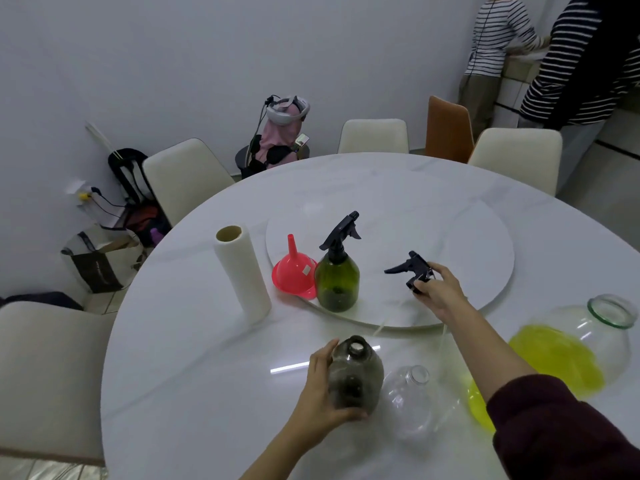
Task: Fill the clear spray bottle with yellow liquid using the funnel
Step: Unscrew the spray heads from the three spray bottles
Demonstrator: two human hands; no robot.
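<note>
My left hand [320, 393] grips a smoky grey bottle [356, 375] with no cap, standing on the white table near me. My right hand [438, 291] holds a black spray head [414, 270] above the turntable, its thin dip tube trailing down toward me. A clear empty bottle [414, 396] with an open neck stands just right of the grey one. At the right, a large glass jar [581, 344] holds yellow liquid. The red funnel [294, 271] rests upside down beside a green spray bottle [337, 275] on the turntable.
A paper towel roll [242, 271] stands left of the funnel. The round turntable [467, 244] fills the table's middle. Cream chairs [183, 178] ring the white table [207, 375]. Two people in striped tops [568, 60] stand at the far right. Bags lie on the floor at the left.
</note>
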